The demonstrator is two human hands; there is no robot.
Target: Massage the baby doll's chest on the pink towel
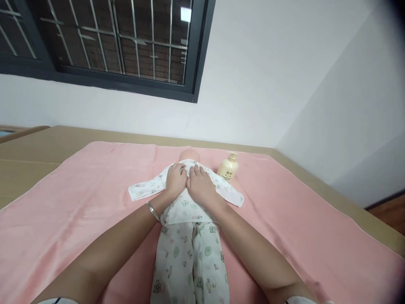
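A baby doll (184, 207) in a white printed top and matching trousers lies on its back, its smooth head (189, 155) farthest from me. Flat on the left part of its chest rests my left hand (176, 179), fingers extended and slightly curved; a silver bangle (153, 211) circles that wrist. My right hand (201, 185) lies palm down beside it with fingers stretched out, the two hands touching or nearly so. Both sleeves of the top spread outward, and no doll hands show at their cuffs. Neither hand grips anything.
Under the doll spreads a pink blanket (101, 181) over a wooden surface (34, 147). A pale yellow pump bottle (228, 167) stands by the doll's right-side sleeve. Behind are a white wall (253, 76) and a dark-framed window (126, 84) with bars.
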